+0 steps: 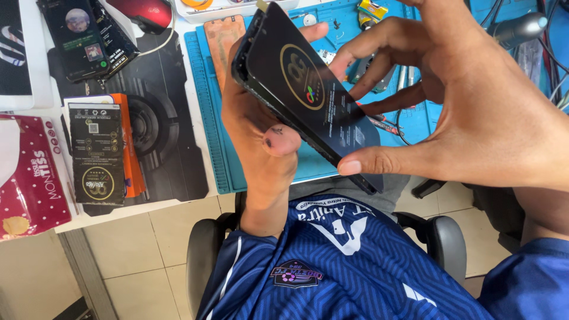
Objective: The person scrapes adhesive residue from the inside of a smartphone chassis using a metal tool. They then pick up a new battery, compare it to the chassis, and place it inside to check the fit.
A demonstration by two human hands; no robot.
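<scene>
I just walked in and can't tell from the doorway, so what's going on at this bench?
A seated person holds a dark smartphone tilted over a blue work mat. The left hand cradles it from beneath, thumb on its edge. The right hand pinches a dark protective film lying on the screen, fingers at its lower corner. Flat dark boxes and a red tissue pack lie to the left.

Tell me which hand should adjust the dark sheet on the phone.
Right, I'd judge. The right hand pinches the dark sheet at its edges; the left hand is occupied cradling the phone underneath.
</scene>
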